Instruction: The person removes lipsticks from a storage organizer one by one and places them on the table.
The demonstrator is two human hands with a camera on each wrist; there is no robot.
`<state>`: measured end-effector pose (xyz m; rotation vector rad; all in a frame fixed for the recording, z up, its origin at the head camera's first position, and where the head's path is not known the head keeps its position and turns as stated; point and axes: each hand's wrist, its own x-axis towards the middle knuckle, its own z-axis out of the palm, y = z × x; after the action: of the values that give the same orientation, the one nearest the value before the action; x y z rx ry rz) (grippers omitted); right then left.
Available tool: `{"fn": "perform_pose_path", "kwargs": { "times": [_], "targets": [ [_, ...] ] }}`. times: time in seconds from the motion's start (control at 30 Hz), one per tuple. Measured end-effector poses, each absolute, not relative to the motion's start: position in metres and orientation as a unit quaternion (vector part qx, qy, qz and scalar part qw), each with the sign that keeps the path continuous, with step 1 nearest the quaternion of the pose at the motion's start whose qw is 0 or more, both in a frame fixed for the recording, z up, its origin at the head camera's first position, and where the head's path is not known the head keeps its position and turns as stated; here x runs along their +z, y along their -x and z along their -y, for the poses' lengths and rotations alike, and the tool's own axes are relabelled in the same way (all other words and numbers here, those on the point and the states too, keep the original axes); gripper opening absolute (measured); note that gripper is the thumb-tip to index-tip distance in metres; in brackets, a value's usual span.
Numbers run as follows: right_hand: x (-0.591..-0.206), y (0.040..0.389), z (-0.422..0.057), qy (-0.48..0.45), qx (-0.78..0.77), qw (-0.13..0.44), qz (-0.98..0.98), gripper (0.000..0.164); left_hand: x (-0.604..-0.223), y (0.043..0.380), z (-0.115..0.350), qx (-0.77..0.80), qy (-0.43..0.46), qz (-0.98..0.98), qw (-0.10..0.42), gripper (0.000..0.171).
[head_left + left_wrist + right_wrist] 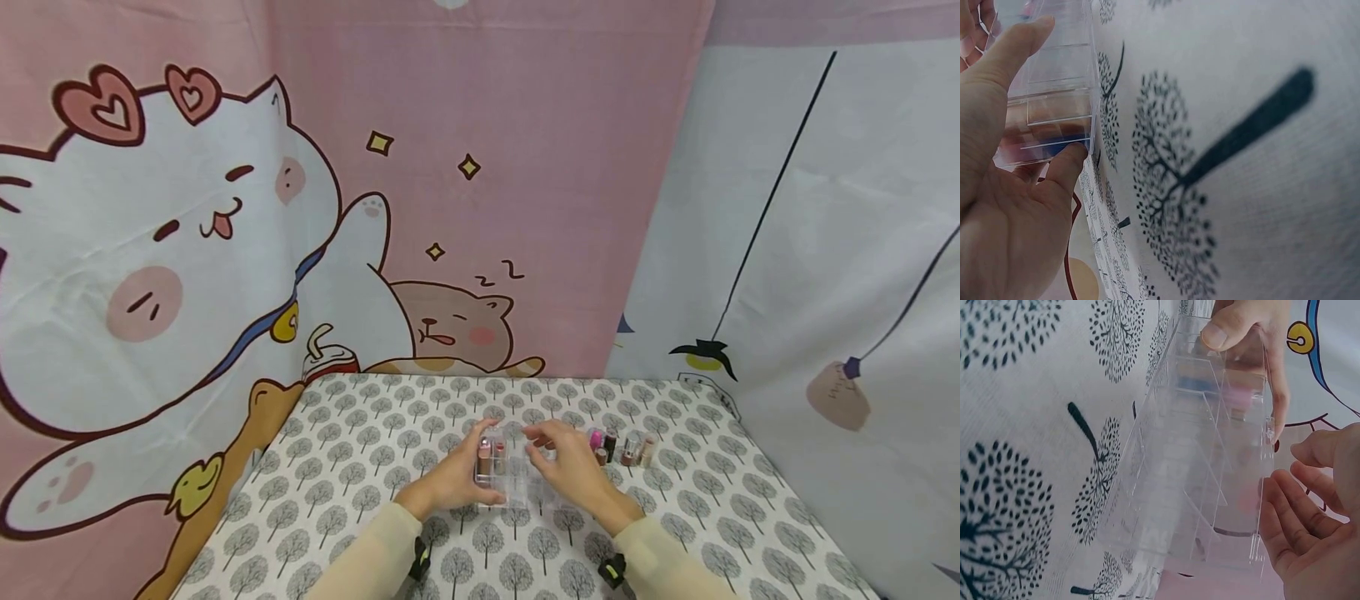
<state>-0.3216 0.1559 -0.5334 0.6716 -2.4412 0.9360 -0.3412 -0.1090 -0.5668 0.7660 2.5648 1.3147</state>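
Note:
A clear plastic box (517, 483) with dividers stands on the table. My left hand (459, 477) grips its left end, thumb at the near side and fingers at the far side. Lipstick-like tubes (484, 460) with brown, pink and blue parts lie in the compartments at that end; the blue part (1067, 145) shows close to a left fingertip. My right hand (572, 464) hovers at the box's right part with fingers loosely bent and nothing between them. In the right wrist view its fingertips (1267, 490) are at the box's edge; whether they touch is unclear.
To the right of the box stand several small lipstick-like tubes, among them a pink one (596, 438), a dark one (611, 446) and a beige one (648, 451). A tree-patterned cloth (360, 500) covers the table. A cartoon curtain (555, 208) hangs behind it.

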Motion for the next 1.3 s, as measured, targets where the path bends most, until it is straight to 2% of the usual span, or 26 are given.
{"fn": "perform_pose_path", "kwargs": {
  "times": [0.4, 0.97, 1.3],
  "targets": [
    [-0.538, 0.328, -0.146, -0.239, 0.347, 0.181, 0.889, 0.033, -0.564, 0.341, 0.109, 0.434, -0.257, -0.86, 0.077, 0.136],
    [-0.544, 0.333, -0.135, -0.248, 0.315, 0.192, 0.896, 0.04, -0.567, 0.344, 0.109, 0.425, -0.265, -0.863, 0.071, 0.136],
    [-0.549, 0.337, -0.126, -0.261, 0.35, 0.159, 0.886, 0.036, -0.566, 0.343, 0.11, 0.437, -0.263, -0.857, 0.08, 0.135]
  ]
}}
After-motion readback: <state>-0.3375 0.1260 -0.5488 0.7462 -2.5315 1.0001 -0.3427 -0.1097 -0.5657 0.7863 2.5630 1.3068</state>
